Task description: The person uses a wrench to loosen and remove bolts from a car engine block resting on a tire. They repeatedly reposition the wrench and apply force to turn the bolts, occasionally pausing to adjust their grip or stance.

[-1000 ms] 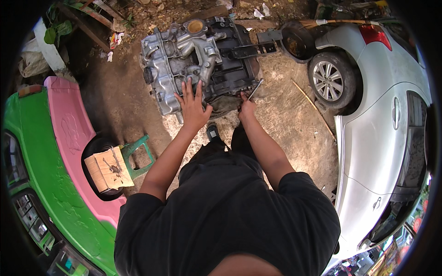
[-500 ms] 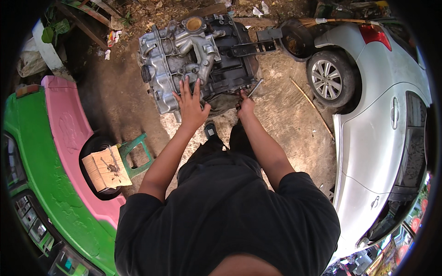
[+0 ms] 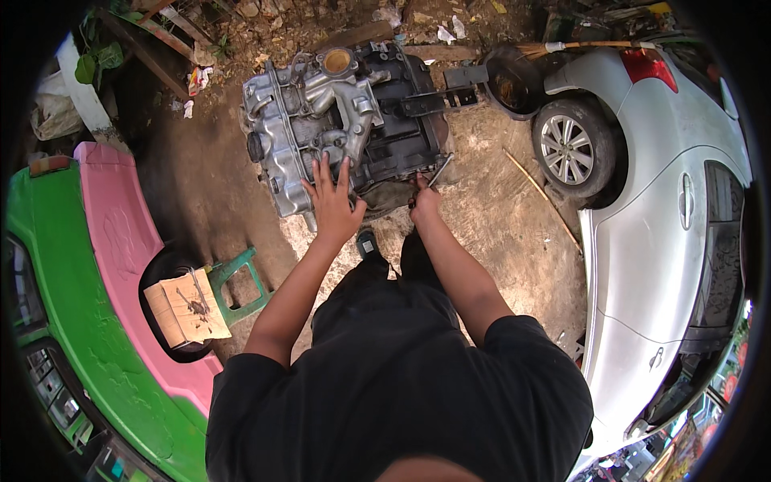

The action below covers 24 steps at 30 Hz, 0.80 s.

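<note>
A large engine point(image 3: 354, 116), silver at its left and black at its right, lies on the ground in front of me. My left hand point(image 3: 335, 210) rests against its near side with the fingers spread over the silver casting, holding nothing. At the near right corner of the engine, my right hand point(image 3: 425, 206) is closed around a slim metal wrench point(image 3: 440, 171). The wrench's shiny free end points up and to the right. Its other end is hidden by my fingers, so I cannot tell what it touches.
A silver car point(image 3: 642, 233) stands at the right, with a thin stick point(image 3: 543, 197) on the ground beside it. A black round pan point(image 3: 514, 84) sits beyond the engine. At the left are a green and pink vehicle point(image 3: 120, 217), a green stool point(image 3: 242, 283) and stained cardboard point(image 3: 189, 307).
The whole view has shifted a little, so the engine sits slightly lower in the picture. The wrench has swung slightly left in my right hand; my left hand keeps its place on the engine.
</note>
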Each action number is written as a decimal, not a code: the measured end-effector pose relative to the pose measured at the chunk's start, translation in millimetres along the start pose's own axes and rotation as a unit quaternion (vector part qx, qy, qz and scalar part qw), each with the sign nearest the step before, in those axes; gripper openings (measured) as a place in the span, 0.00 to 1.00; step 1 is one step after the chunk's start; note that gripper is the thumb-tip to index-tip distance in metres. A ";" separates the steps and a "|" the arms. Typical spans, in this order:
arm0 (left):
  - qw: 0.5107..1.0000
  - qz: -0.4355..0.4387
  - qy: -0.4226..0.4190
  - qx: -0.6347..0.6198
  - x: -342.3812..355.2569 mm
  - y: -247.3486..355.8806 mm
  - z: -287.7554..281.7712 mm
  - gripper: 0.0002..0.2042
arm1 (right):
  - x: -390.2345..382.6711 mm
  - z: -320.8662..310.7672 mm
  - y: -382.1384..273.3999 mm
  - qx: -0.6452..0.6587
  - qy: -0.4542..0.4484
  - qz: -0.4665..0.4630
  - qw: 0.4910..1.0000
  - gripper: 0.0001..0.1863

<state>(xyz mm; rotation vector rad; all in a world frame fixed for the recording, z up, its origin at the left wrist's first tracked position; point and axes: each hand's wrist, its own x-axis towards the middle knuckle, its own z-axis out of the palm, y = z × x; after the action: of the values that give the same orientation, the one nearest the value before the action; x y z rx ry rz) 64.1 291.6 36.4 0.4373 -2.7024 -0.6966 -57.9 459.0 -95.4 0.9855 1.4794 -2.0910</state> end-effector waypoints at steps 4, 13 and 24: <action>1.000 -0.002 -0.002 0.004 -1.7 1.2 -0.8 0.43 | 4.3 3.7 7.0 0.056 0.025 0.045 0.997 0.15; 1.000 -0.006 0.000 0.006 -0.6 1.3 0.0 0.43 | 10.3 -4.7 3.2 0.053 0.004 0.061 0.997 0.13; 1.000 0.001 0.001 0.005 0.5 2.0 0.2 0.42 | 2.2 1.6 -5.5 0.041 0.014 0.069 0.997 0.09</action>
<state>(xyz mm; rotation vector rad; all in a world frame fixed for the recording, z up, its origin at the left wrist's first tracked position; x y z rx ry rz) 63.2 293.2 37.4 0.4375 -2.7058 -0.6822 -63.5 459.7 -93.2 1.1181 1.3080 -2.0596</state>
